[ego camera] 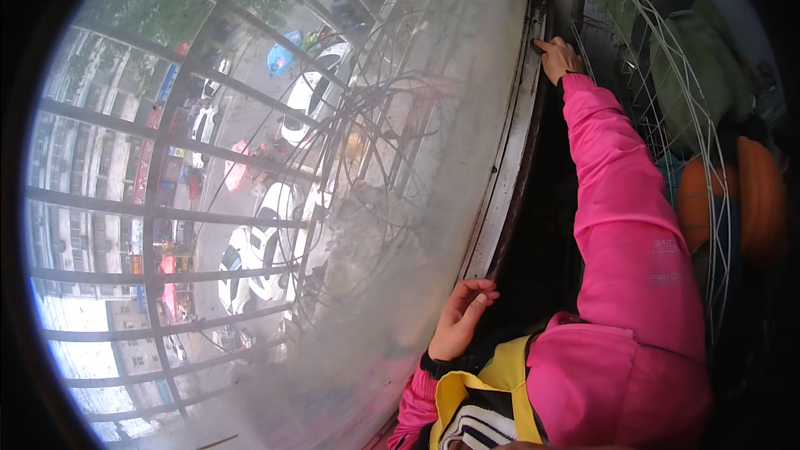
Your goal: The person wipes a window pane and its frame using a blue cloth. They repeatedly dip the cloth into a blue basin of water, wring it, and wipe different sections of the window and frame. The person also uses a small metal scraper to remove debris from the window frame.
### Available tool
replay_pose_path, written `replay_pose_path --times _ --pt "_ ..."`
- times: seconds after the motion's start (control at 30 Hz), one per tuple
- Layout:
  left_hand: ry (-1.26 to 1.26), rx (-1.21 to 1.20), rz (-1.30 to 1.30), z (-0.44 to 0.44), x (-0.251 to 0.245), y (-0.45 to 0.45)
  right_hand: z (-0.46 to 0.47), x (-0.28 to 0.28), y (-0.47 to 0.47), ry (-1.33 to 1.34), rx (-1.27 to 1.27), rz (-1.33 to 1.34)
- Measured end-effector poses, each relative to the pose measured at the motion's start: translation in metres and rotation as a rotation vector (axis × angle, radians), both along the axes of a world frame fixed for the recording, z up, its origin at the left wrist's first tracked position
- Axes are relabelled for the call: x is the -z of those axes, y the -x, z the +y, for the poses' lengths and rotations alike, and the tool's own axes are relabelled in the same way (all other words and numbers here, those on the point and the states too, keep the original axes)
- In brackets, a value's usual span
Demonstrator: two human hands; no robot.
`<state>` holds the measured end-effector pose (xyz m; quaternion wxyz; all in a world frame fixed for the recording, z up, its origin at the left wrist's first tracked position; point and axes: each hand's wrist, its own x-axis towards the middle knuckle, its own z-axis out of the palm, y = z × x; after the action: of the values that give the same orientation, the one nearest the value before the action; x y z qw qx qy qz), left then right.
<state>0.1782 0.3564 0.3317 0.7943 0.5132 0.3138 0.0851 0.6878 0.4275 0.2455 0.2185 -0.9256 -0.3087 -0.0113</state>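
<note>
My right arm, in a pink sleeve, stretches far up along a window. At its end my right hand (559,57) has its fingertips at a small dark spot on the metal window frame (507,144); whether they grip something there cannot be told. My left hand (459,322), with a black band at the wrist, is near the lower end of the visible frame. Its fingers are loosely curled and hold nothing visible. The cloudy window pane (437,200) fills the view to the left of both hands.
Outside the pane are metal window bars (219,149), tangled cables (369,112), and parked white cars below. A wire rack (703,106) stands close to the right arm, with green fabric (694,56) and an orange item (703,194) behind its wires.
</note>
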Motion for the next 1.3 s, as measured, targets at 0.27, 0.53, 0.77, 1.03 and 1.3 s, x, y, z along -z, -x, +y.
replay_pose_path --times 0.27,0.53,0.77,1.03,1.3 --pt "0.019 0.018 0.002 0.000 0.008 -0.003 0.014 -0.016 -0.011 0.154 0.046 0.051" --pt "0.002 -0.018 -0.054 0.003 0.003 -0.004 -0.025 -0.025 0.121 -0.013 0.025 -0.155" --pt "0.043 -0.057 -0.013 -0.002 0.015 0.002 -0.020 -0.018 0.121 0.021 0.083 -0.198" --pt "0.028 -0.055 0.025 -0.003 0.013 -0.003 -0.010 -0.037 0.086 0.131 0.126 -0.025" --pt "0.060 -0.037 0.018 0.005 0.017 0.000 0.003 -0.025 0.067 0.142 0.116 -0.216"
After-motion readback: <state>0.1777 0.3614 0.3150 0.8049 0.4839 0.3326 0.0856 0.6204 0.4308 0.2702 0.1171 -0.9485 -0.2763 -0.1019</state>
